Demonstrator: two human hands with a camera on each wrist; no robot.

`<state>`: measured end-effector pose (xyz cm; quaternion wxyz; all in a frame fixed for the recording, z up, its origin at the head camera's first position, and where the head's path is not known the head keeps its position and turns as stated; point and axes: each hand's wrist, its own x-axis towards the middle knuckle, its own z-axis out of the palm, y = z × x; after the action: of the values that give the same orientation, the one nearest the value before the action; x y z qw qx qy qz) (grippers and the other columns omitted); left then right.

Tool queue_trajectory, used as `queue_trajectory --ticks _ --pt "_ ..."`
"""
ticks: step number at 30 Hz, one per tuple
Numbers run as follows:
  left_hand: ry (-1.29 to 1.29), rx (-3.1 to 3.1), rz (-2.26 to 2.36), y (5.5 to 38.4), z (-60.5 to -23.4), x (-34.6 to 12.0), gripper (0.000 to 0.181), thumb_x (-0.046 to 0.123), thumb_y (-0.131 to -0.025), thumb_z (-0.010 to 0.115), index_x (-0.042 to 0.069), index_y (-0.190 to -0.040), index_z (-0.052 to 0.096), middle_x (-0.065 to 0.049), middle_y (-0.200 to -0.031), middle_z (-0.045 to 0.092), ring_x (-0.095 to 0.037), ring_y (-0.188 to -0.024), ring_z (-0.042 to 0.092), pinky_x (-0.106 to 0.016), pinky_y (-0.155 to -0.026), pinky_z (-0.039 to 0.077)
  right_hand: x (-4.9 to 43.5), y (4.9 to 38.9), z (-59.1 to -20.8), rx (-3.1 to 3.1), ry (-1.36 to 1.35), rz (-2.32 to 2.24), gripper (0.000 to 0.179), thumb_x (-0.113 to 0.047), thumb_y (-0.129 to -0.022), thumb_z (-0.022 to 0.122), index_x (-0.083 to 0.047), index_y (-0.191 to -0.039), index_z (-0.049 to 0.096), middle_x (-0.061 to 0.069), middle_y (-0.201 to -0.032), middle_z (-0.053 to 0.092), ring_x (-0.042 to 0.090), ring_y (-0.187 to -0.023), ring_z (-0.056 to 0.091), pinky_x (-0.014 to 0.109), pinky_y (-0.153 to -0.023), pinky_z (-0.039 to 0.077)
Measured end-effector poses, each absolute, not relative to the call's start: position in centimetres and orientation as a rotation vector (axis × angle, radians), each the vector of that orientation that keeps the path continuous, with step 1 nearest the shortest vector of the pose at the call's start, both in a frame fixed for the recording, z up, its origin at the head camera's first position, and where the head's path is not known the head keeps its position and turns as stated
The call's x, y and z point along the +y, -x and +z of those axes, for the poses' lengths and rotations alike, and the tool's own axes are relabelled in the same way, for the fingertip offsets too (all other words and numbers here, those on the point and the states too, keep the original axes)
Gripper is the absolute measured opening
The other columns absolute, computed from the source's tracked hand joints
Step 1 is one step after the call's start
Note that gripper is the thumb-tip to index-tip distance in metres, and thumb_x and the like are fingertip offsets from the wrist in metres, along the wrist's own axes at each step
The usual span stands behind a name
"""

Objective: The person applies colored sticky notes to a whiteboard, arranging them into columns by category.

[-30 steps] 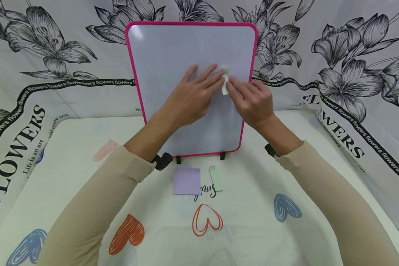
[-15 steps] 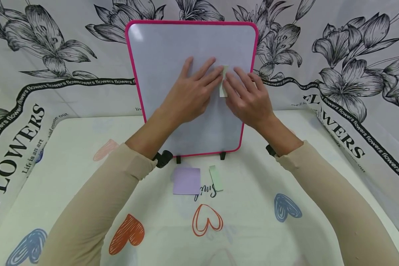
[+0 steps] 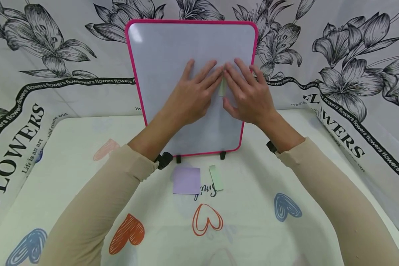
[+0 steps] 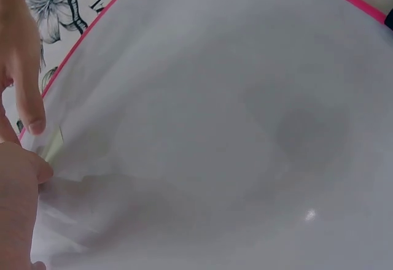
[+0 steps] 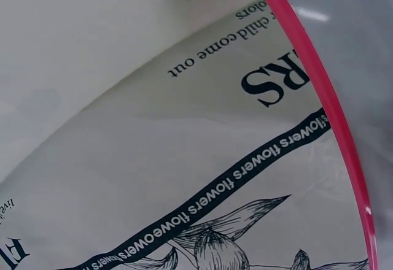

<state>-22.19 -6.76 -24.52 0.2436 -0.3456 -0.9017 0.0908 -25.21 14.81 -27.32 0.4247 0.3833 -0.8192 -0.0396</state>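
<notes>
A whiteboard [image 3: 173, 48] with a pink frame stands upright at the back of the table. Flat on its right half is a narrow pale green paper strip [image 3: 222, 88], partly covered by fingers. My left hand [image 3: 192, 98] rests on the board with spread, straight fingers, its fingertips at the strip's upper left. From the other side my right hand [image 3: 251, 94] touches the strip's upper part with extended fingers, thumb apart below. In the left wrist view, part of the strip [image 4: 54, 148] shows between both hands. The right wrist view shows no hand.
Below the board, a purple square of paper [image 3: 187, 181] and a second green strip [image 3: 216, 178] lie on the table. Two small black feet [image 3: 222, 156] support the board. A flower-printed cloth [image 3: 352, 55] covers the back, and printed hearts mark the table cover.
My right hand has gone from curled fingers at the strip to extended fingers, reaching higher over it. The strip's lower end has shifted slightly left. My left hand has barely moved.
</notes>
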Motion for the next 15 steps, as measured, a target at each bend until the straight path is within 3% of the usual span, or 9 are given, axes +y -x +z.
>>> queue_trajectory --ticks 15 --pt "0.939 -2.435 0.297 21.6 -25.6 -6.7 0.062 0.026 -0.098 0.053 0.009 -0.155 0.033 -0.008 -0.162 0.027 -0.026 -0.152 0.015 -0.061 -0.118 0.01 14.8 24.6 -28.1 -2.067 -0.979 -0.112 0.059 -0.031 -0.094 0.053 0.002 -0.143 0.05 0.018 -0.15 0.046 0.034 -0.144 0.034 0.055 -0.109 0.031"
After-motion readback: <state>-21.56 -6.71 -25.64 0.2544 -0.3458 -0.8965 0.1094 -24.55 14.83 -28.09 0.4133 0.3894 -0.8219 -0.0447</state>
